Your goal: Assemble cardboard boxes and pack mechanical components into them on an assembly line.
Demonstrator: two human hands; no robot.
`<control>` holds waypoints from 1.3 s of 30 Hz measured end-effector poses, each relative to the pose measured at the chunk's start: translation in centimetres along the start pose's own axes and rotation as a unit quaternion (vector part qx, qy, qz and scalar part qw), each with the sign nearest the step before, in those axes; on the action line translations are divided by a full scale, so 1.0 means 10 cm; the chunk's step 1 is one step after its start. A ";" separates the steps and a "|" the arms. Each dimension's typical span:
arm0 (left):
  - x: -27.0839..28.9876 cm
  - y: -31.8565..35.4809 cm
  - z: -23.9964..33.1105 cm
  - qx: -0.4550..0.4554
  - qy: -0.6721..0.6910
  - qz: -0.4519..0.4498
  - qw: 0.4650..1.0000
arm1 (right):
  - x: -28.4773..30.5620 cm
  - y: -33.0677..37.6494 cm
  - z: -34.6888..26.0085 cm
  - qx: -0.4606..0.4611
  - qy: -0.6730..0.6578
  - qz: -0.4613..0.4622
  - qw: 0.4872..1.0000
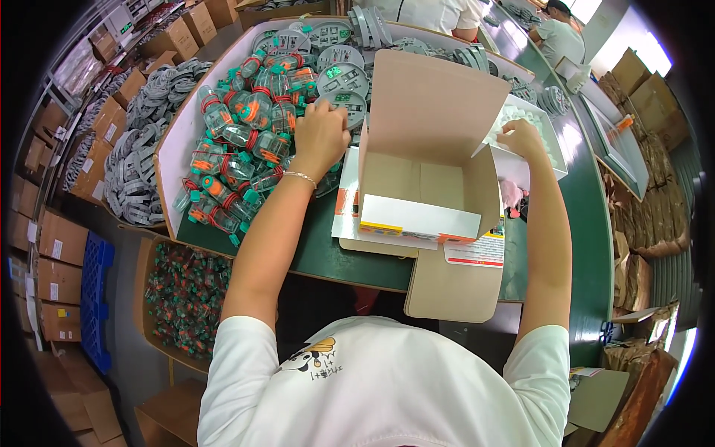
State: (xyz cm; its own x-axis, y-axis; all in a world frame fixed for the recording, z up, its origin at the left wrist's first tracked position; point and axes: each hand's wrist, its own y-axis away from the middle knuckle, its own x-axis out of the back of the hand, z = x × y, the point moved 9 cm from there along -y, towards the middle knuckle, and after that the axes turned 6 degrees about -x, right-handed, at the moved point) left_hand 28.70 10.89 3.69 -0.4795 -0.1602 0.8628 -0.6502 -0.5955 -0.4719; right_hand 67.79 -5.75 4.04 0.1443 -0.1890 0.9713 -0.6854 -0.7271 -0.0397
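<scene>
My left hand (320, 134) reaches over a pile of clear plastic toy bottles (242, 149) with orange and teal parts, its fingers curled at the edge of a grey round disc (344, 100); whether it grips anything is hidden. My right hand (519, 138) rests on the rim of a white box of small white pieces (532, 145) behind the open flap. An open cardboard carton (421, 175) stands between my arms on the green table (328, 257), its lid upright and front flap hanging over the table edge.
Grey discs are stacked at the back (372, 26) and heaped at the left (138, 160). A brown box of more toy bottles (186, 298) sits on the floor. Cardboard boxes (59, 246) line the left. Other people (555, 33) work at the far end.
</scene>
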 end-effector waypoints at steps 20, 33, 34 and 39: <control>1.12 1.02 0.69 0.018 0.842 0.165 0.514 | 1.05 2.71 -2.30 0.434 -0.288 0.180 0.835; 0.94 1.19 0.94 0.022 0.838 0.095 0.537 | 0.55 2.56 -2.08 0.312 -0.597 -0.033 0.738; 0.94 1.20 0.94 0.023 0.838 0.096 0.537 | 0.55 2.58 -2.08 0.312 -0.597 -0.035 0.738; 0.92 1.25 0.84 0.072 0.834 0.081 0.541 | 0.37 2.61 -2.06 0.241 -0.709 -0.217 0.626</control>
State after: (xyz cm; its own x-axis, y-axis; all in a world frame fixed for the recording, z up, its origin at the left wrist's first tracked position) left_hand 21.10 -4.61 7.31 -0.4672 0.6419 -0.6080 -0.5244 -0.7549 -0.3940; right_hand 35.72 -11.79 11.45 0.9653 -0.0524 -0.2560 -0.1167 -0.9630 -0.2428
